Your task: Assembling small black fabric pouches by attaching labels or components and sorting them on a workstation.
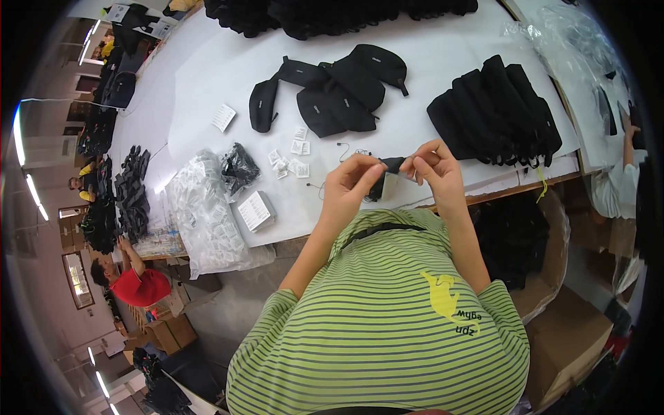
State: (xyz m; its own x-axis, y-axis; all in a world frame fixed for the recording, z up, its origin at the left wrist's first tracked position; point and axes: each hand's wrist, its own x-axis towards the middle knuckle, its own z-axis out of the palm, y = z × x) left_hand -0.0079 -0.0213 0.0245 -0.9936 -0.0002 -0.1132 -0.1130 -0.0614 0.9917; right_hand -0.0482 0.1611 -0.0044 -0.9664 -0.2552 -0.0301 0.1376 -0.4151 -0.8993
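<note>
Close to the table's front edge, both hands meet over a small black fabric pouch [393, 164]. My left hand [354, 182] pinches its left side between thumb and fingertips. At its right end, the thumb and fingers of my right hand [438, 171] are pinched together; any finer part between them is too small to make out. Part of the black fabric hangs below my left fingertips. Thin black cords [344, 146] lie just beyond my left hand. Several small white labels [299, 168] are scattered to its left.
Several flat black pouches [339, 104] lie farther back, and a stack of black pouches [494, 114] sits at right. On the left are a clear bag of white labels [207, 207], a bag of black cords [239, 168] and a card stack [256, 211]. A co-worker in red [142, 287] stands far left.
</note>
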